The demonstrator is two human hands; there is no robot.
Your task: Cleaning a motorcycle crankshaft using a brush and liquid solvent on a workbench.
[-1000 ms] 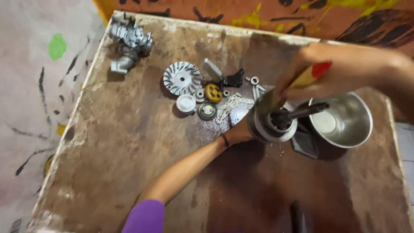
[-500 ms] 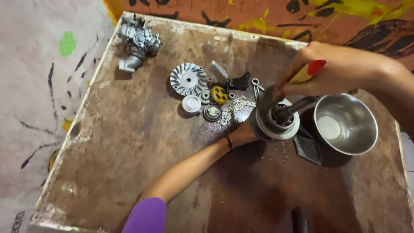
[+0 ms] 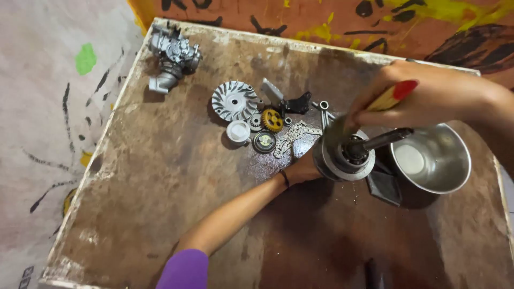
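My left hand [image 3: 304, 170] grips a round grey metal pulley with a shaft [image 3: 348, 154] from underneath, holding it above the wooden table [image 3: 160, 176]. My right hand [image 3: 423, 96] is closed on a brush with a wooden handle and red end [image 3: 393, 95]; its bristles touch the pulley's upper rim. The dark shaft [image 3: 383, 139] points right, toward a steel bowl [image 3: 433, 158].
A finned metal fan disc [image 3: 233, 100], a yellow gear [image 3: 272, 120], a white cap [image 3: 237, 131], a chain [image 3: 292, 136] and small parts lie at the table's centre. A grey carburettor [image 3: 172, 53] sits at the far left corner. A dark flat piece [image 3: 385, 184] lies under the pulley.
The view has shifted slightly; both hands stay on the pulley and brush, with the brush still at the pulley's rim.
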